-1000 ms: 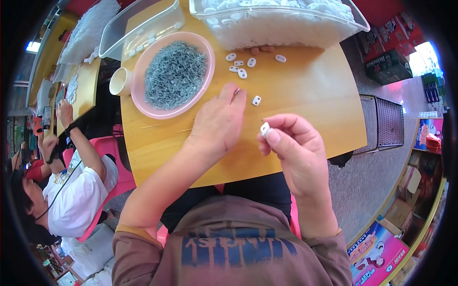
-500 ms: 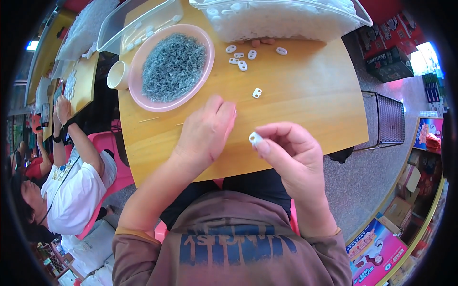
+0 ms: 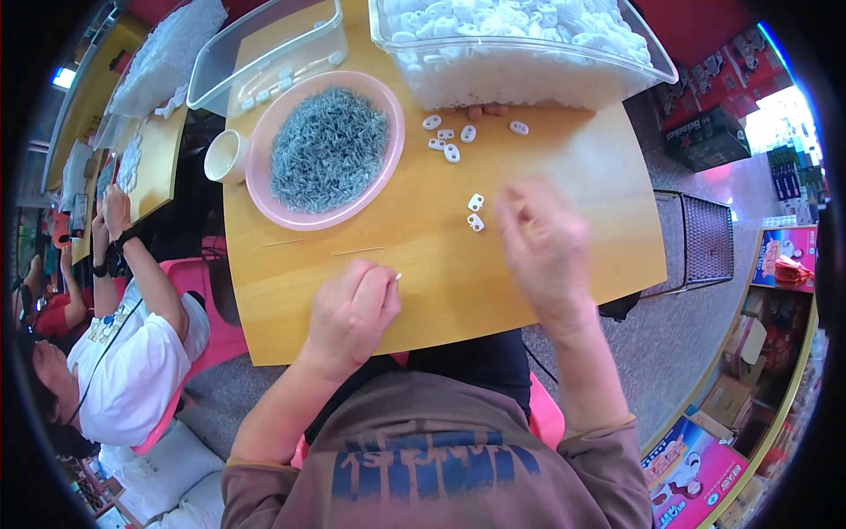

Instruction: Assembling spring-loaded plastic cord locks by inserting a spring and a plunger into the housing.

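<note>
My left hand (image 3: 351, 310) is closed above the near part of the table, a small white piece (image 3: 398, 277) poking out at its fingertips. Most of that piece is hidden by the fingers. My right hand (image 3: 548, 238) is smeared by motion, so whether it holds anything does not show. Just left of it, two small white plastic pieces with holes, an upper one (image 3: 476, 203) and a lower one (image 3: 476, 223), lie close together on the wooden table (image 3: 423, 317). Farther back are several loose white oval pieces with two holes (image 3: 452, 153).
A pink bowl (image 3: 398, 163) holds many small grey-clear parts. Beside it stand a cream cup (image 3: 214, 159) and a clear tub (image 3: 198, 84). A large clear bin (image 3: 529, 84) of white pieces is at the back. Thin sticks (image 3: 359, 250) lie nearby. A co-worker (image 3: 132, 370) sits left.
A second white piece now lies beside the one on the table; my right hand, which held a piece, has moved away from my body. My left hand has drawn back toward me.
</note>
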Action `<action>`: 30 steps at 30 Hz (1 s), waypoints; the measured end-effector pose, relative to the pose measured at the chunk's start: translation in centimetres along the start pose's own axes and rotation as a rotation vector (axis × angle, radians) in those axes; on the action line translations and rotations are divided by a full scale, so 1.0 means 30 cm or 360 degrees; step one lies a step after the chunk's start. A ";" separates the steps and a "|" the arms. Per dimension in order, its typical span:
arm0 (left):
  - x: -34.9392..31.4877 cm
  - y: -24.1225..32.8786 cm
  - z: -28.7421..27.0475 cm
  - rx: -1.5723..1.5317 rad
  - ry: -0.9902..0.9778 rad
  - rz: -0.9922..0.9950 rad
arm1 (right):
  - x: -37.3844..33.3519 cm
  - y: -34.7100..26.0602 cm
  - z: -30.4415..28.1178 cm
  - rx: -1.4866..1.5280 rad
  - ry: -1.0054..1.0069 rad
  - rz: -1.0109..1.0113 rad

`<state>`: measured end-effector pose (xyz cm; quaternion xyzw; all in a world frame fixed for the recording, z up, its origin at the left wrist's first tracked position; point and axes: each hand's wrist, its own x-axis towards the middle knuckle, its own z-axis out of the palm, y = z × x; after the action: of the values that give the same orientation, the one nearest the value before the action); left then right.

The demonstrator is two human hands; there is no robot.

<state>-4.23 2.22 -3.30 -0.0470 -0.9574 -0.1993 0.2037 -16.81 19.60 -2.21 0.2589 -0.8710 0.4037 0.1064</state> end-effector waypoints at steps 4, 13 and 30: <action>-0.054 0.004 -0.017 -0.0088 0.0041 -0.0071 | 0.169 -0.070 -0.090 0.0125 0.0281 -0.0208; -0.100 0.050 -0.043 -0.0600 -0.0038 -0.0623 | 0.168 -0.018 0.117 -0.0187 -0.0260 -0.0182; -0.073 0.042 -0.055 -0.1639 0.0097 -0.1146 | -0.019 -0.173 0.063 0.0962 -0.0882 0.0383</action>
<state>-1.40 2.71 -2.37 0.1919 -0.6883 -0.6921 0.1022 -13.48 15.57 -0.31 0.2736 -0.7332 0.5655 -0.2603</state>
